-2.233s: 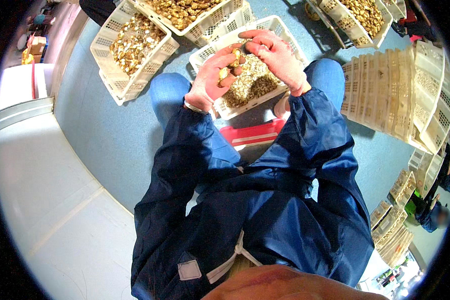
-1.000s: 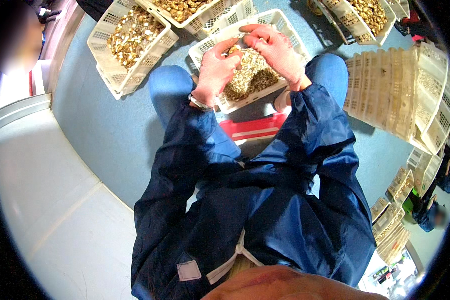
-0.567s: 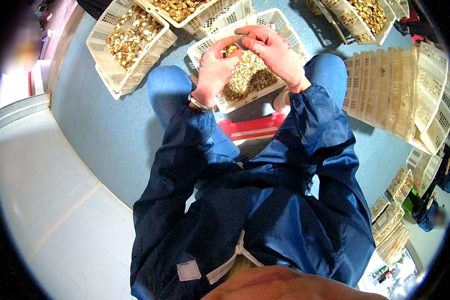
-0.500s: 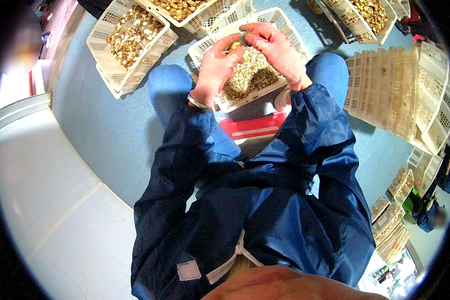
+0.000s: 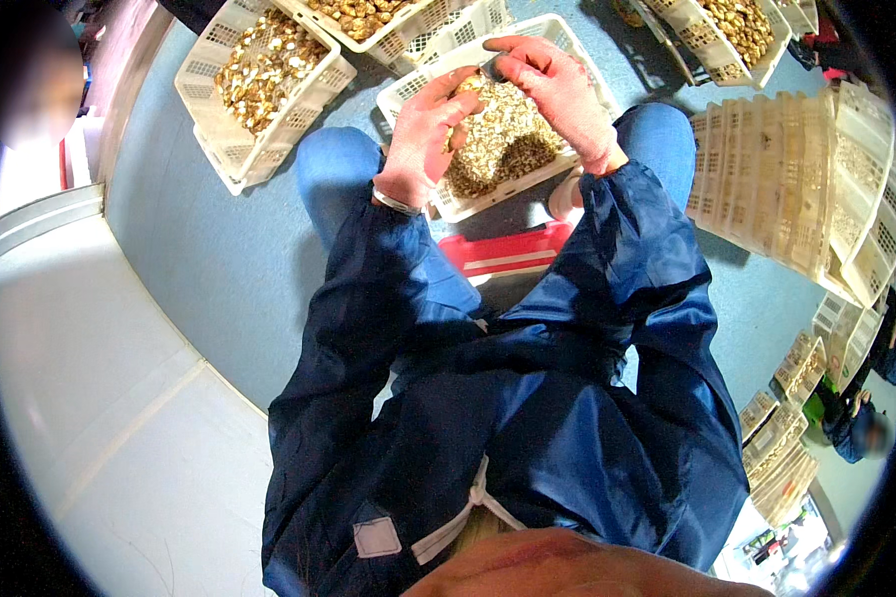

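Note:
Both my hands wear pink gloves and hover over a white perforated crate [image 5: 438,206] between my knees. Small pale, mushroom-like cut pieces [image 5: 503,114] fill it, with a darker patch near the front. My left hand [image 5: 428,134] is curled, and a small yellow-brown piece [image 5: 450,141] shows under its fingers. Its fingertips point toward my right hand [image 5: 558,95]. There the thumb and fingers pinch a small dark thing [image 5: 492,70], too small to make out. The two hands stand slightly apart.
Crates of brown-and-white mushroom-like pieces stand at the far left [image 5: 239,159], behind mine [image 5: 408,45] and at the far right [image 5: 757,75]. Stacked crates [image 5: 767,179] rise to the right. A red-edged thing [image 5: 503,249] lies between my legs. A pale panel [image 5: 119,398] runs along my left.
My left hand's fingers have drawn back slightly from the right hand, and the gap between them is wider. The yellow-brown piece now shows under the left fingers.

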Demonstrator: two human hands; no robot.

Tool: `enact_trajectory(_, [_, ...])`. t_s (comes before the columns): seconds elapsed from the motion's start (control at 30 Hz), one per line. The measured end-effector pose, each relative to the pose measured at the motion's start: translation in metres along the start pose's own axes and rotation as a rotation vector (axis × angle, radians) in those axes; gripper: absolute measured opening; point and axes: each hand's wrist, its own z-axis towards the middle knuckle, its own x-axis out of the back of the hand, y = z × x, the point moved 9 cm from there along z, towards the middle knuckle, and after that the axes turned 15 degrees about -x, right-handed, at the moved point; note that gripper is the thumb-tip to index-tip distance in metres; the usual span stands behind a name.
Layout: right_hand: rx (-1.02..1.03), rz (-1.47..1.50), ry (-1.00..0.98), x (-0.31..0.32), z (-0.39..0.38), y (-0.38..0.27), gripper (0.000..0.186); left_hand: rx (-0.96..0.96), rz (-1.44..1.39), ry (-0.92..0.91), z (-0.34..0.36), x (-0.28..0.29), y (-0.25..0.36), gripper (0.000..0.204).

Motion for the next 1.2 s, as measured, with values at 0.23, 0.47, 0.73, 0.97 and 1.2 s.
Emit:
enact_trajectory(0.23, [-0.007, -0.058, -0.023, -0.005, -0.003, -0.002, 0.025, -0.073, 0.026, 0.014, -0.002, 0.003, 0.005, 0.040])
enact_trajectory(0.47, [0.010, -0.001, -0.001, 0.004, 0.001, 0.005, 0.026, -0.046, 0.052, 0.034, -0.002, -0.005, 0.008, 0.039])
enact_trajectory(0.73, [-0.015, -0.041, -0.024, -0.004, -0.003, 0.000, 0.024, -0.193, 0.070, -0.018, 0.002, 0.000, 0.016, 0.049])
enact_trajectory(0.97, [0.019, -0.103, -0.021, -0.003, 0.002, 0.000, 0.025, -0.285, 0.166, 0.036, 0.001, -0.006, 0.029, 0.060])
enact_trajectory(1.2, [-0.095, -0.093, -0.043, -0.002, 0.000, 0.003, 0.026, -0.558, 0.542, -0.020, 0.004, -0.004, 0.044, 0.059])
